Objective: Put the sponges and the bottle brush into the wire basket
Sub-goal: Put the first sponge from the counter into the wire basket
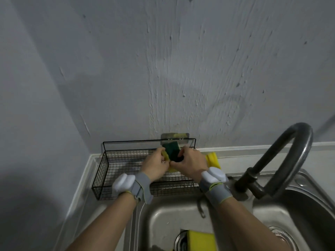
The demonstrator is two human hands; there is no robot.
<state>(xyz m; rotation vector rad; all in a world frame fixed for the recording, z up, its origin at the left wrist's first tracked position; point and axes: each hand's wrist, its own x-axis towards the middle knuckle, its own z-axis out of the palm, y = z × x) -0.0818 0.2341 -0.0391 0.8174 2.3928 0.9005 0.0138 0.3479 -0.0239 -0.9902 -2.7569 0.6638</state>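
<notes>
A rough grey-white wall (181, 60) filled the upper frame above a pale counter (85, 180) and a steel sink (163, 220). The black wire basket (101, 171) stood against the wall at centre left. Over its right half, the left hand (154, 164) and the right hand (190, 163) met, fingers curled closed around a green-and-yellow sponge (171, 149) held upright between them. Another yellow sponge (213, 159) lay just right of the right hand, by the basket's right end. A third sponge (200, 240) sat in the sink at the bottom centre. A dark curved tap (290, 151) arched at the right. The bottle brush could not be made out.
</notes>
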